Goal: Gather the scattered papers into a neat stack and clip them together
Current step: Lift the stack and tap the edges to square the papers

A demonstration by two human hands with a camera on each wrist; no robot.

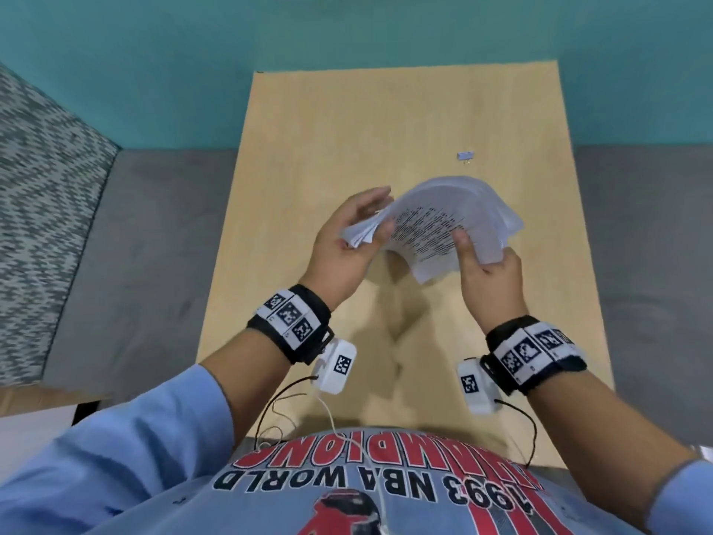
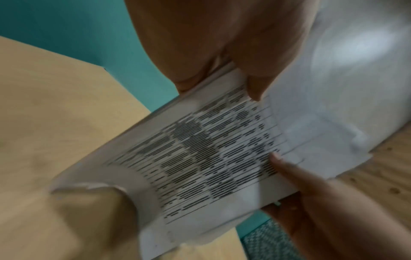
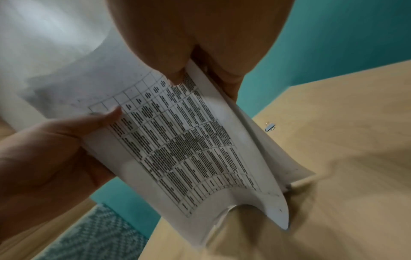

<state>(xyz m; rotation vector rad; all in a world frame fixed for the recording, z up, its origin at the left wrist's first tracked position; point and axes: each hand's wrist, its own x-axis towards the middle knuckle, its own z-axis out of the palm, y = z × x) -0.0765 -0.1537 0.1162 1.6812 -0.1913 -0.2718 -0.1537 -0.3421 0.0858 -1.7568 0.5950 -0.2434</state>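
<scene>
A stack of white printed papers [image 1: 443, 222] is held bowed upward above the wooden table [image 1: 347, 121]. My left hand [image 1: 380, 212] pinches its left edge, thumb on the printed side and fingers behind. My right hand [image 1: 484, 249] grips the right end, thumb on top. The left wrist view shows the sheet edges [image 2: 200, 158] uneven and fanned out, between my left hand [image 2: 222, 82] and my right hand [image 2: 300, 184]. In the right wrist view the right hand [image 3: 200, 70] pinches the papers [image 3: 177, 149] and the left hand [image 3: 66, 140] holds the far end. A small binder clip [image 1: 465, 155] [image 3: 270, 126] lies on the table beyond the papers.
The table is narrow, with a teal wall [image 1: 347, 32] behind it. Grey upholstery [image 1: 154, 225] flanks it on both sides, and a patterned cushion [image 1: 38, 187] sits at the left. Thin cables [image 1: 293, 411] hang from the wrist cameras near the table's front edge.
</scene>
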